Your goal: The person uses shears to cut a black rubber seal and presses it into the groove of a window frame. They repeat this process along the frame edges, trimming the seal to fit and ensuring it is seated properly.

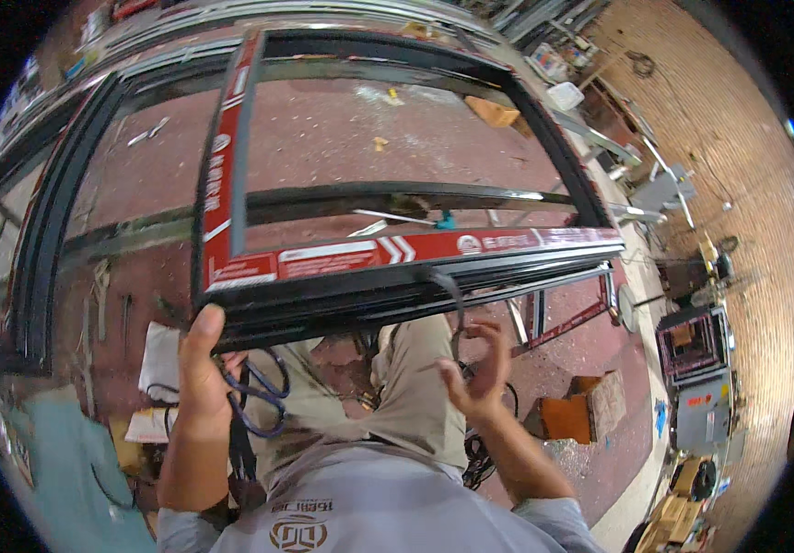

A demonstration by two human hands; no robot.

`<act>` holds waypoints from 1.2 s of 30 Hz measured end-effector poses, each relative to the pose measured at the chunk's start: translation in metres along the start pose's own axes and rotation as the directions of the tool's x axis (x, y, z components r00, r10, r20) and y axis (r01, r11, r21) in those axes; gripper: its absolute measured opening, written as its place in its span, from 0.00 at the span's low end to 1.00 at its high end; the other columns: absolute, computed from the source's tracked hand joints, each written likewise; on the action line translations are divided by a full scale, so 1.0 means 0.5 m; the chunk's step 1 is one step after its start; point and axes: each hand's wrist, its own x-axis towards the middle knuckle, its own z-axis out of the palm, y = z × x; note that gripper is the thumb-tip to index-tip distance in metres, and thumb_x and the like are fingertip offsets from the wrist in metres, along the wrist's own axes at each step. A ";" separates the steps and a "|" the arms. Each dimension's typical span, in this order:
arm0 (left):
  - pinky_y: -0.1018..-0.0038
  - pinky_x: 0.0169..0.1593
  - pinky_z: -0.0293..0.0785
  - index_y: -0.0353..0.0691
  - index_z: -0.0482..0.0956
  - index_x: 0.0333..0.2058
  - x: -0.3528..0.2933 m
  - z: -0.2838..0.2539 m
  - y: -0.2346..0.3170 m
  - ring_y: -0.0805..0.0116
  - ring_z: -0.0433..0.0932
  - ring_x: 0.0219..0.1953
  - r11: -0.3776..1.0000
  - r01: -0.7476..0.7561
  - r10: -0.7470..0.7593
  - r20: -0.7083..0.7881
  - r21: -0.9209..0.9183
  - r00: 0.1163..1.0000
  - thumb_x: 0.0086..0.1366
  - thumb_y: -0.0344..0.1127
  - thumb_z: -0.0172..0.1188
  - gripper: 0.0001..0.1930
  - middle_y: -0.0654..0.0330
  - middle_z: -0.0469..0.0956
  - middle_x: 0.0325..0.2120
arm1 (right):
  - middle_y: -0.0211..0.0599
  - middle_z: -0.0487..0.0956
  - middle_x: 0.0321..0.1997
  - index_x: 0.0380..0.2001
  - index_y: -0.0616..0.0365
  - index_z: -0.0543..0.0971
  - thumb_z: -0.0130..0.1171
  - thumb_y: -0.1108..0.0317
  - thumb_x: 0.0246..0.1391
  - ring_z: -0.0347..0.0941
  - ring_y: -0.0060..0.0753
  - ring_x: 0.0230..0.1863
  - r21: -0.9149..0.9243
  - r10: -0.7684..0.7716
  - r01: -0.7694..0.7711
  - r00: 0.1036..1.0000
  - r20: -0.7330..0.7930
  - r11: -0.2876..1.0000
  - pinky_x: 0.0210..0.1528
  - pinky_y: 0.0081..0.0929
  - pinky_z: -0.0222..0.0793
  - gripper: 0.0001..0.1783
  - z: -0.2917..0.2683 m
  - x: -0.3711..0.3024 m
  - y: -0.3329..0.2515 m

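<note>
A dark rectangular window frame [590, 189], with red printed film along its faces, spans the space before me. My left hand [202, 364] grips its near left corner, thumb up against the edge. Loops of dark cord or sealing strip [263, 405] hang beside that hand's fingers; whether they are held too is unclear. From the frame's near side a narrow dark strip [453, 293] bends down. My right hand [482, 369] is just below it, thumb and curved fingers apart, with no clear grip on the strip. The strip's lower end is blurred near those fingers.
Another dark frame [42, 230] stands at the left. A smaller red-filmed frame [567, 318] lies beyond my right hand, near an orange-brown block [567, 419]. Grey-green sheeting [70, 452] is at lower left. Tools and a grey box [703, 415] line the right side.
</note>
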 end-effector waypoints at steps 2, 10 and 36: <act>0.71 0.39 0.82 0.38 0.76 0.51 0.007 -0.038 -0.010 0.66 0.83 0.39 1.000 0.014 -0.013 0.006 -0.024 1.000 0.63 0.56 0.65 0.29 0.59 0.82 0.41 | 0.46 0.68 0.59 0.59 0.64 0.68 0.76 0.65 0.48 0.65 0.38 0.62 -0.032 0.111 -0.109 0.992 0.059 0.994 0.63 0.36 0.62 0.38 0.029 -0.050 0.048; 0.82 0.22 0.58 0.36 0.77 0.45 0.010 -0.012 -0.012 0.82 0.65 0.20 0.995 -0.042 0.038 -0.046 -0.093 0.998 0.62 0.51 0.67 0.24 0.64 0.78 0.31 | 0.32 0.83 0.36 0.43 0.65 0.82 0.66 0.68 0.58 0.76 0.23 0.37 0.150 0.691 -0.729 0.682 0.238 0.668 0.40 0.25 0.73 0.13 -0.071 -0.173 0.284; 0.82 0.22 0.61 0.47 0.80 0.50 0.040 -0.027 0.115 0.77 0.78 0.25 0.978 0.157 -0.119 -0.250 0.137 0.961 0.48 0.68 0.72 0.38 0.59 0.83 0.31 | 0.37 0.79 0.55 0.71 0.56 0.64 0.72 0.61 0.52 0.75 0.22 0.47 0.227 0.355 -0.334 0.933 -0.062 0.915 0.39 0.18 0.68 0.45 -0.411 0.133 0.322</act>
